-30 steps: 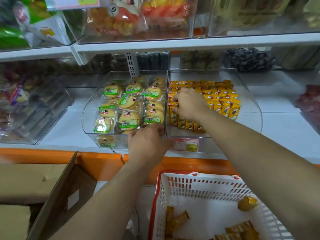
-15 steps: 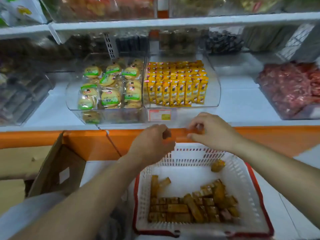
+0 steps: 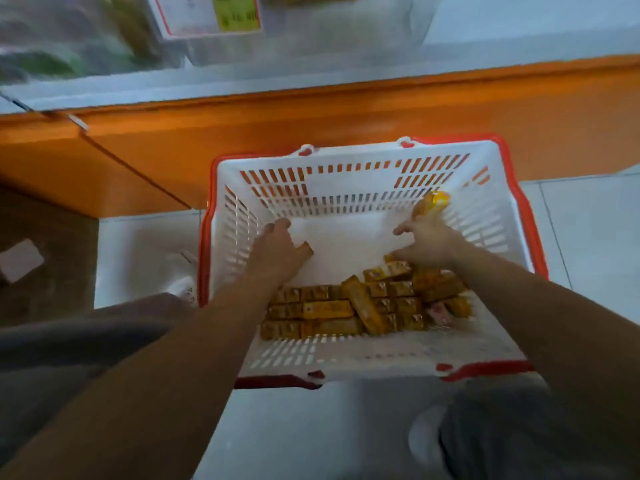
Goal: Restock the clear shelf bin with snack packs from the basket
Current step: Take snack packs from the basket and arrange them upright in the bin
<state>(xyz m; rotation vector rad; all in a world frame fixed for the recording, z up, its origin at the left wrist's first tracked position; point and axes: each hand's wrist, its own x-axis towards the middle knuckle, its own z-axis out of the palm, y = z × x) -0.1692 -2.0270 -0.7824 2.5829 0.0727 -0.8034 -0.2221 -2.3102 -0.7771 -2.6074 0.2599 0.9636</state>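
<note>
Nearest us, the snack packs [image 3: 363, 306] lie heaped at the near end of the basket [image 3: 346, 199]. Both hands have dropped from the shelf into it. The left hand [image 3: 277, 251] curls over the bare floor, and we cannot tell whether it holds a pack. The right hand [image 3: 429, 244] is spread and empty above the heap. We judge a fresh pick is starting. One lone pack [image 3: 431, 202] leans at the far wall. Upward the way is open to the clear shelf bin [image 3: 329, 29].
</note>
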